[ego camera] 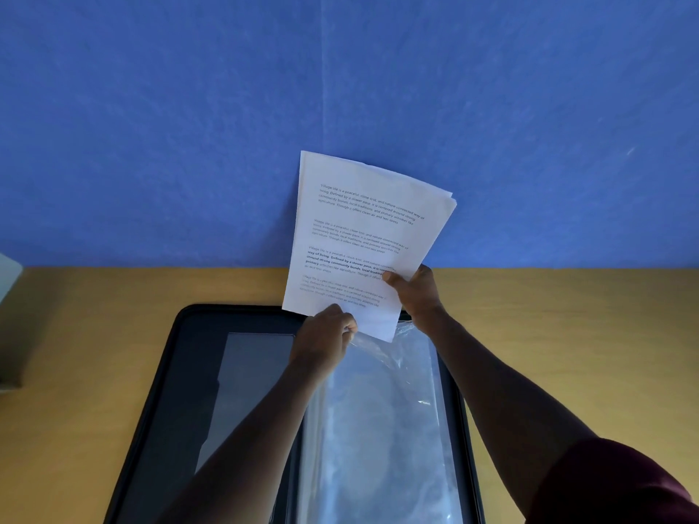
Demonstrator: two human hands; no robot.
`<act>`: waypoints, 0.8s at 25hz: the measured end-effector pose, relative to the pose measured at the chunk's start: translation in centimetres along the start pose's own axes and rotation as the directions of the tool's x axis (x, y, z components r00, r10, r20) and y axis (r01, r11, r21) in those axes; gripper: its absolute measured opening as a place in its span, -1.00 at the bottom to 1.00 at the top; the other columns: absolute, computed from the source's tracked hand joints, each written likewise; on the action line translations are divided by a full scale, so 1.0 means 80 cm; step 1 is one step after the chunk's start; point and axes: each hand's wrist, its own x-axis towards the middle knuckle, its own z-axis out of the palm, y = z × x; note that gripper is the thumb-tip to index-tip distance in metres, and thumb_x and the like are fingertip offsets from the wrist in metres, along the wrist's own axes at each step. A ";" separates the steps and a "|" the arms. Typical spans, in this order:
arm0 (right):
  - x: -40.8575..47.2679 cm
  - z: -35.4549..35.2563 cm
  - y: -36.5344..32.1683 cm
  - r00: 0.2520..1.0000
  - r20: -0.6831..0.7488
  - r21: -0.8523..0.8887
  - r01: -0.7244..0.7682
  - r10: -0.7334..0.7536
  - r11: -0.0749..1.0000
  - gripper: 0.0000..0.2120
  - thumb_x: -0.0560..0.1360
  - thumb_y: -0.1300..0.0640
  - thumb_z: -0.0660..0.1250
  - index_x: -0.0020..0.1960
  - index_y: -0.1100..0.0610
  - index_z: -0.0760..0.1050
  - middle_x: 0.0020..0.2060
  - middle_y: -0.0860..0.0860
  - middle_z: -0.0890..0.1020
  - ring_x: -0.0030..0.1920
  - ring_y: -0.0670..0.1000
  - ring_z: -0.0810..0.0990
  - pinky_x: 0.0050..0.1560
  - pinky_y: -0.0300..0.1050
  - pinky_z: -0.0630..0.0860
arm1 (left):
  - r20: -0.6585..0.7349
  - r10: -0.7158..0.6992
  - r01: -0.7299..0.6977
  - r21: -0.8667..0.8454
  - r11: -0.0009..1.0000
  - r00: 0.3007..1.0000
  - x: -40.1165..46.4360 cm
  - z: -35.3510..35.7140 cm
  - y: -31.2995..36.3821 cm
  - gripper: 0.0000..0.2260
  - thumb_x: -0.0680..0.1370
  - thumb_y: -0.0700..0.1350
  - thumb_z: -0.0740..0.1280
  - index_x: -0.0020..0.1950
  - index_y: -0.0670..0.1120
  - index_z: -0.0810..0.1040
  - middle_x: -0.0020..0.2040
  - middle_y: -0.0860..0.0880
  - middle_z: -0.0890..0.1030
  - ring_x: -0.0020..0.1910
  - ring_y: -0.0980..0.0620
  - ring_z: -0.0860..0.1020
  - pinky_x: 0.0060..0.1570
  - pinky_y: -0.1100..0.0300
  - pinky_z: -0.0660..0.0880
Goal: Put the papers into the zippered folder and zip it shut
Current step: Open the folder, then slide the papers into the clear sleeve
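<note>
Papers held upright above the open zippered folder's far edge | right hand pinches their side; left hand pinches the plastic sleeve, seemingly holding it open for loading

The right hand and left hand are gripping printed white papers, holding them upright above the open black zippered folder with clear plastic sleeves.

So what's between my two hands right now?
The stack of papers: the left hand pinches its bottom edge, the right hand grips its right side. Head view shows it.
</note>
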 end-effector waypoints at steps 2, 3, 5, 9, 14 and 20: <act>0.002 -0.014 -0.001 1.000 0.008 -0.028 -0.007 0.008 1.000 -0.72 0.47 0.34 0.42 0.18 0.27 0.55 0.07 0.16 0.68 0.03 0.14 0.66 0.05 0.03 0.60 | 0.017 -0.011 0.011 -0.005 1.000 1.000 0.001 0.002 -0.002 -0.89 0.55 -0.19 0.33 -0.10 -0.02 0.62 -0.06 0.04 0.55 -0.10 -0.03 0.62 -0.07 0.01 0.56; 0.005 -0.022 -0.002 1.000 0.013 -0.044 -0.017 0.018 0.999 -0.71 0.47 0.33 0.42 0.19 0.27 0.55 0.08 0.15 0.68 0.02 0.13 0.66 0.05 0.03 0.60 | 0.026 -0.017 0.017 -0.005 1.000 1.000 0.001 0.003 -0.003 -0.89 0.55 -0.19 0.33 -0.12 -0.01 0.61 -0.07 0.05 0.53 -0.11 -0.01 0.61 -0.09 0.03 0.56; 0.010 -0.037 -0.003 0.999 0.024 -0.068 -0.039 0.041 0.997 -0.71 0.47 0.30 0.44 0.18 0.26 0.55 0.07 0.14 0.68 0.01 0.11 0.67 0.04 0.03 0.61 | 0.033 -0.037 0.037 0.014 0.999 0.999 0.000 0.002 -0.008 -0.89 0.54 -0.18 0.34 -0.15 -0.01 0.59 -0.08 0.08 0.50 -0.15 0.03 0.59 -0.15 0.08 0.56; 0.018 -0.058 -0.003 0.998 0.044 -0.090 -0.047 0.051 0.995 -0.74 0.47 0.31 0.44 0.15 0.23 0.57 0.02 0.11 0.69 -0.01 0.11 0.67 0.05 0.04 0.60 | 0.029 -0.060 0.057 0.078 0.995 0.998 0.001 -0.007 -0.026 -0.94 0.52 -0.14 0.38 -0.11 0.01 0.61 -0.08 0.08 0.47 -0.15 0.06 0.55 -0.17 0.16 0.50; 0.021 -0.063 -0.003 0.995 0.086 -0.084 -0.041 0.049 0.996 -0.77 0.47 0.33 0.42 0.12 0.19 0.58 0.01 0.10 0.69 -0.03 0.09 0.68 0.01 -0.01 0.60 | 0.046 -0.061 0.054 0.147 0.988 0.997 0.011 -0.028 -0.037 -0.93 0.49 -0.14 0.42 -0.13 0.04 0.63 -0.07 0.09 0.54 -0.12 0.06 0.58 -0.15 0.19 0.47; 0.030 -0.065 -0.002 0.992 0.115 -0.100 -0.030 0.042 0.995 -0.80 0.46 0.33 0.42 0.03 0.11 0.60 -0.03 0.06 0.71 -0.08 0.01 0.69 -0.05 -0.08 0.60 | 0.037 -0.087 0.074 0.272 0.959 0.996 0.025 -0.054 -0.057 -0.92 0.46 -0.10 0.45 -0.20 0.04 0.58 -0.11 0.10 0.57 -0.19 0.07 0.56 -0.07 0.14 0.35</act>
